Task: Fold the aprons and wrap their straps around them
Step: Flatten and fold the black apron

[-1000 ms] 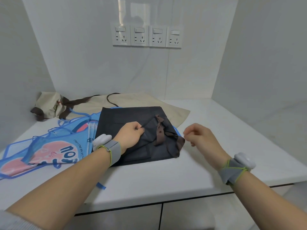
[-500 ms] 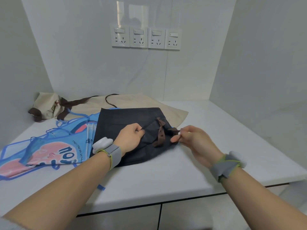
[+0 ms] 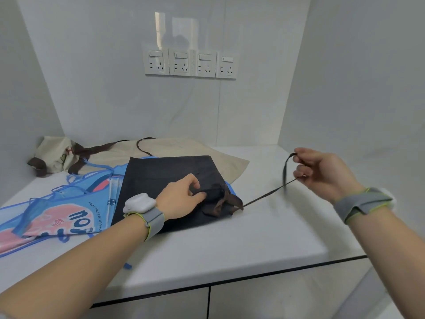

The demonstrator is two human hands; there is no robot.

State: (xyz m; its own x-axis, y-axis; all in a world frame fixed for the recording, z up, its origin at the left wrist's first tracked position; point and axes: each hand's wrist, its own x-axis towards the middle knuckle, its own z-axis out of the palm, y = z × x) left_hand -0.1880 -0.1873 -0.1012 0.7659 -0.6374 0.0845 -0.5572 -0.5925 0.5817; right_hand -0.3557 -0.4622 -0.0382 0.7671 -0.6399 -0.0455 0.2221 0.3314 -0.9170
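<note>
The right hand (image 3: 322, 173) has its fingers curled around a thin dark strap (image 3: 266, 194), pinching it so that a loop stands up above the fingers and the rest runs taut, down and to the left, to the near right corner of the folded dark apron (image 3: 167, 180). The left hand (image 3: 181, 199) lies on that same corner, thumb and fingers clenched on a bunched dark piece of the cloth just beside the brown ties (image 3: 226, 201), which are gathered in a loose knot-like clump at the apron's edge. The dark apron is folded into a flat, roughly square packet in the middle of the white counter (image 3: 230, 245), lying partly on top of two others. A blue apron (image 3: 57, 210) with pink and blue print spreads out to the left, its blue straps looping over it, one end hanging off the near edge. A beige apron (image 3: 195, 148) lies farther back, showing past the far and right sides of the dark one, with a bunched part and brown straps in the far left corner. Each wrist wears a grey band carrying a white device. On the far wall sits a row of four white sockets (image 3: 190, 63)
</note>
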